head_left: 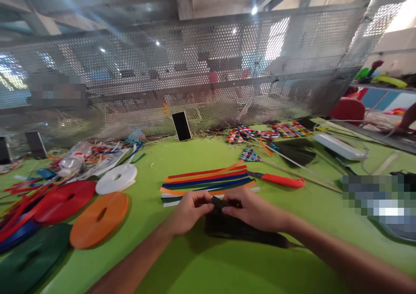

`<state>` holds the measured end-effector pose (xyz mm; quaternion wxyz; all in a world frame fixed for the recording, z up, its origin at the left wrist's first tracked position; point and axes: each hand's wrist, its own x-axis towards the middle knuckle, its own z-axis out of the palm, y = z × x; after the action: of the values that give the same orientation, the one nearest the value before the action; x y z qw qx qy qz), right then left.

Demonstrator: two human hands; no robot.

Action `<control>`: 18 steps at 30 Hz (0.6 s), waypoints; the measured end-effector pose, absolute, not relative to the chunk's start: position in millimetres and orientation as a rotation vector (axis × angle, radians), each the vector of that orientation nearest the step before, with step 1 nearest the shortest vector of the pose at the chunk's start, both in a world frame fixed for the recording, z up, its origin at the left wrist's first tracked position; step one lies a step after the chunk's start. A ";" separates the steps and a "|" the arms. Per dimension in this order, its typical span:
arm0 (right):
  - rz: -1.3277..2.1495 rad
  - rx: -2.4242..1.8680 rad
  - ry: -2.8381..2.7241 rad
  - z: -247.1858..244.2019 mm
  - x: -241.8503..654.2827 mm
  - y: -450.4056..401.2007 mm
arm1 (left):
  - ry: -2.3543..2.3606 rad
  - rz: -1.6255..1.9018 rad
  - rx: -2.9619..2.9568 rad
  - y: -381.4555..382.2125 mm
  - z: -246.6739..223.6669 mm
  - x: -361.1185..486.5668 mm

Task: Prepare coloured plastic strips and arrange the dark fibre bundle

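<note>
Both hands are at the near middle of the green table, pinching a dark, flat, leaf-like piece (240,229). My left hand (191,209) has thumb and fingertips closed on its upper left corner. Close beside it, my right hand (250,207) grips the same upper edge, thumb in front. The piece hangs below the fingers and narrows to a thin tail at the right, under my right wrist. Just beyond the hands lie several coloured strips (208,181) in red, orange, blue, green and white, side by side. A knife with a red handle (282,180) lies at their right end.
Coils of orange (84,224), red (69,198), white (110,183) and green strip (35,255) lie left. A phone (182,126) leans near the perforated metal screen (146,77). Woven pieces (289,129), a dark fan-shaped piece (297,151) and a white power strip (339,147) lie at right.
</note>
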<state>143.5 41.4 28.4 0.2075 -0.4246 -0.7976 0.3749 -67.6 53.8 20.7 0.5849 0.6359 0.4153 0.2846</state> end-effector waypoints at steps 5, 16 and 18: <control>0.910 -1.221 -2.276 29.5 144.2 37.5 | 0.970 0.673 1.498 51.3 18.2 -66.9; 0.839 -1.292 -2.335 31.9 140.6 31.5 | 1.106 0.668 1.572 47.5 10.1 -64.3; 0.847 -1.290 -2.350 32.8 140.7 31.6 | 1.072 0.641 1.543 48.7 9.9 -65.1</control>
<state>140.7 31.6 32.8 0.1646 -0.4526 -0.8245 0.2971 -65.1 48.7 9.9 0.5467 0.6508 0.4521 0.2705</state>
